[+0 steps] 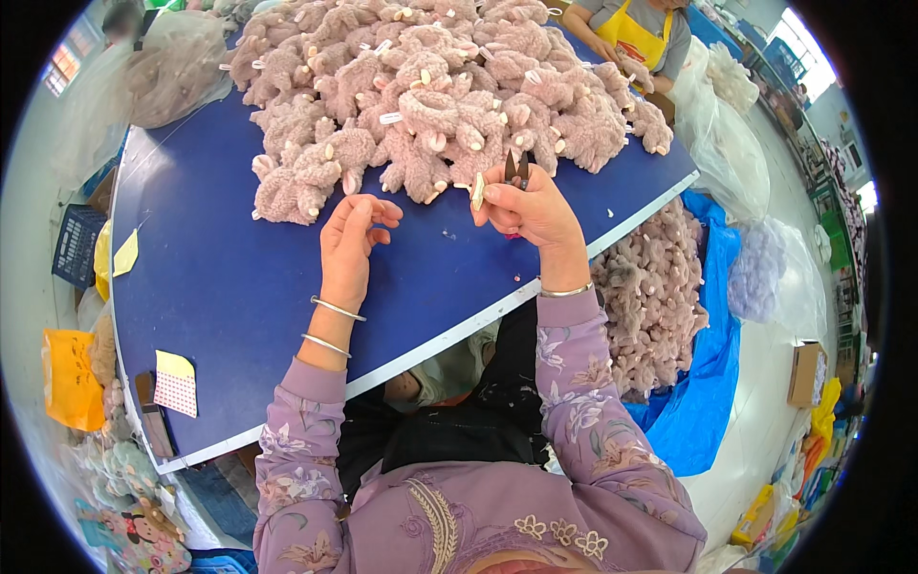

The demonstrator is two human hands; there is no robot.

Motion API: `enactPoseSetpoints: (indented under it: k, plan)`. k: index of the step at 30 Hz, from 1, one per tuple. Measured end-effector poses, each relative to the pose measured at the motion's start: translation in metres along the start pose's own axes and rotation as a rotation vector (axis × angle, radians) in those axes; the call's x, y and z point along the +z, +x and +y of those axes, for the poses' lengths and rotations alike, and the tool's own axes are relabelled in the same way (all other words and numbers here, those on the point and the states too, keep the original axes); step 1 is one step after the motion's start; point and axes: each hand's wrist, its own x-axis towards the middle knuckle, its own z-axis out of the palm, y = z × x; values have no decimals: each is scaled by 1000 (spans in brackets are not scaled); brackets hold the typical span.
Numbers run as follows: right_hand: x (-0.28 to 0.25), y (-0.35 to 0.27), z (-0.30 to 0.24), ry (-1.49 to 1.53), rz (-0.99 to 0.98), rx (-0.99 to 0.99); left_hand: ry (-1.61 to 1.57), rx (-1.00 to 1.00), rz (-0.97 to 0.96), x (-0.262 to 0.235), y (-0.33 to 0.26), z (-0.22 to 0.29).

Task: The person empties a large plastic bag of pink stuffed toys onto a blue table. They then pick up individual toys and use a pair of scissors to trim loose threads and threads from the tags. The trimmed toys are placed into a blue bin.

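Observation:
In my right hand point(531, 212) is a pair of small dark-bladed scissors point(517, 172), the blades pointing away from me. Between the thumb and forefinger of that hand a small cream-coloured piece point(477, 194) is pinched; I cannot make out its kind. My left hand point(352, 239) hovers over the blue table to the left, fingers loosely curled and apart, nothing visible in it. Just beyond both hands lies a big heap of fuzzy pinkish plush pieces point(430, 96) with small white tags and cream tips.
The blue table point(220, 297) has a white edge; a sticker sheet point(176, 383) lies at its left corner. More plush pieces fill a blue-lined container point(660, 297) at my right. Across the table stands a person in a yellow apron point(631, 38). Plastic bags point(182, 67) flank the heap.

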Motion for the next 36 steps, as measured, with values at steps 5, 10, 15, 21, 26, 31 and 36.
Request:
enactPoseSetpoints:
  k: [5, 10, 15, 21, 26, 31, 36]
  plan:
    - [1, 0, -1, 27, -46, -16, 2, 2, -14, 0, 1, -1]
    - [0, -6, -21, -625, 99, 166, 52, 11, -22, 1, -1, 0]
    - [-62, -48, -54, 556, 10, -695, 89, 24, -24, 2, 0, -5]
    - [-50, -11, -28, -248, 689, 30, 143, 14, -18, 3, 0, -6]
    - [-40, 13, 17, -1113, 580, -18, 145, 17, -47, 3, 1, -6]
    - [-15, 20, 8, -930, 478, 161, 140, -30, -73, 6, -2, -6]
    - [5, 12, 0, -453, 421, -4, 275, -16, -113, 5, -2, -11]
